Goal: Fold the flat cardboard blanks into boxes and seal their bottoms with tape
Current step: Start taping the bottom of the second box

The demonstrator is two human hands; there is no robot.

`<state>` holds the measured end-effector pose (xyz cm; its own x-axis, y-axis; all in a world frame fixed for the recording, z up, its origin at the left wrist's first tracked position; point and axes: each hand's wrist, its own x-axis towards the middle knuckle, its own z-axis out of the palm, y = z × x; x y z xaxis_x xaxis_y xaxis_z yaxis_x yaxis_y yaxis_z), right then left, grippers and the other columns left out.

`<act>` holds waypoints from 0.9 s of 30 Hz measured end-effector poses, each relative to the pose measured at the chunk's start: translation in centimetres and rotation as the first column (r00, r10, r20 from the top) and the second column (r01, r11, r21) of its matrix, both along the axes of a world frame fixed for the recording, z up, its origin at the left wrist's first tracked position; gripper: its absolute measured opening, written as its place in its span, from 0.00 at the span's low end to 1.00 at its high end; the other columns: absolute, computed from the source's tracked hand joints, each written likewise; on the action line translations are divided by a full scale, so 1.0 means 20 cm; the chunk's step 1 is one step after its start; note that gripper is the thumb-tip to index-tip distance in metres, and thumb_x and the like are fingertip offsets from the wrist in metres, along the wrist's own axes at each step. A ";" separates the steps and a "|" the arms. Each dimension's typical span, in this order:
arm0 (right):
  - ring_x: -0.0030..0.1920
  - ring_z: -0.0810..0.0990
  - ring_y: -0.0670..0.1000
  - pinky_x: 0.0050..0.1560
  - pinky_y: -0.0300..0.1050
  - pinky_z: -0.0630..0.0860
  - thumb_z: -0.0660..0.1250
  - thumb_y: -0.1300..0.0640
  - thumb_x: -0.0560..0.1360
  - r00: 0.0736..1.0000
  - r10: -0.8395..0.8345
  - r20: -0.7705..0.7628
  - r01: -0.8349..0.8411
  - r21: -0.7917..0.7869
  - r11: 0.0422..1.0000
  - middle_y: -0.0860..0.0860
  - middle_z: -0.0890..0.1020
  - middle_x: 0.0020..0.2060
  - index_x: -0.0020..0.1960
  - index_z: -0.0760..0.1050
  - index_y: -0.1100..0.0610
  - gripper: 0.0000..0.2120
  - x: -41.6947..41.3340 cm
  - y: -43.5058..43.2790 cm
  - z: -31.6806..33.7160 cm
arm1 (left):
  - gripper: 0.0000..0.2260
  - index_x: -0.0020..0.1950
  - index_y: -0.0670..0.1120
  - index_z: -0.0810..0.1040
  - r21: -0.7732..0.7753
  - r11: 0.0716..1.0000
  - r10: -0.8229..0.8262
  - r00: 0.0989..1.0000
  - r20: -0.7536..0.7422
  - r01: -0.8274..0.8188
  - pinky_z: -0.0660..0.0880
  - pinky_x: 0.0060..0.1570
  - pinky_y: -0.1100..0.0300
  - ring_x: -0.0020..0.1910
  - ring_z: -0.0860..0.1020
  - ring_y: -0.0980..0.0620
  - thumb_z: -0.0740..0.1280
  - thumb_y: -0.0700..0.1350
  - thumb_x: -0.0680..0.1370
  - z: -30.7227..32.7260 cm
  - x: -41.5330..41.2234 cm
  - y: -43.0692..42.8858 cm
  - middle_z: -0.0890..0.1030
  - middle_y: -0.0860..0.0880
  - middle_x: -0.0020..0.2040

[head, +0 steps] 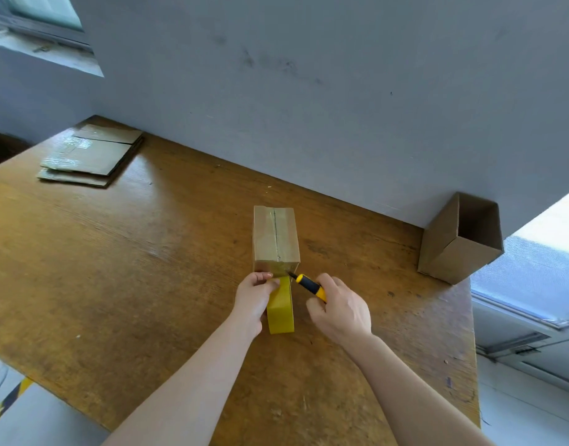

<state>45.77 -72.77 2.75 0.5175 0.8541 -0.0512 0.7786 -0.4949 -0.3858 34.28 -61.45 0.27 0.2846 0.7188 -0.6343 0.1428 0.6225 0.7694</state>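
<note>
A worn wooden bench [115,252] with a scratched, stained brown top stands against a plain grey wall [308,91] (smudged with dark marks near its middle). A window [45,14] shows at the upper left, its sill lit pale, and another metal-framed window [534,284] lies at the right, past the bench's end. Daylight gleams softly across the wood. At the lower left, the grey floor [35,413] carries a yellow-and-black striped line [9,397].
</note>
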 end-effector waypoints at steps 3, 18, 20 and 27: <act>0.34 0.75 0.51 0.29 0.44 0.69 0.53 0.34 0.79 0.990 0.086 0.116 -0.076 -0.086 0.993 0.46 0.77 0.37 0.53 0.68 0.48 0.18 -0.02 0.07 0.07 | 0.04 0.48 0.46 0.77 0.009 1.000 -0.005 1.000 -0.025 0.005 0.77 0.57 0.44 0.54 0.79 0.41 0.70 0.39 0.77 0.00 0.00 0.00 0.81 0.41 0.52; 0.34 0.75 0.51 0.31 0.43 0.68 0.51 0.38 0.82 0.887 0.262 0.380 -0.087 -0.419 0.904 0.48 0.74 0.34 0.56 0.74 0.52 0.21 -0.03 0.23 0.23 | 0.07 0.47 0.47 0.76 0.078 0.997 -0.016 0.991 -0.133 0.026 0.77 0.55 0.45 0.50 0.80 0.42 0.73 0.41 0.74 0.00 0.00 0.03 0.81 0.43 0.49; 0.34 0.75 0.51 0.31 0.44 0.67 0.51 0.40 0.82 0.876 0.278 0.393 -0.091 -0.432 0.897 0.49 0.74 0.35 0.55 0.75 0.52 0.20 -0.05 0.25 0.24 | 0.07 0.47 0.47 0.75 0.094 0.995 -0.024 0.989 -0.145 0.038 0.77 0.54 0.46 0.50 0.79 0.43 0.72 0.41 0.74 0.00 0.00 0.03 0.81 0.44 0.49; 0.37 0.77 0.52 0.33 0.43 0.70 0.57 0.50 0.83 0.847 0.337 0.410 -0.069 -0.545 0.836 0.50 0.78 0.39 0.52 0.79 0.55 0.14 -0.10 0.31 0.19 | 0.08 0.47 0.48 0.75 0.062 0.996 -0.058 0.981 -0.186 0.070 0.76 0.58 0.42 0.53 0.78 0.43 0.72 0.42 0.73 0.01 -0.02 0.04 0.80 0.44 0.51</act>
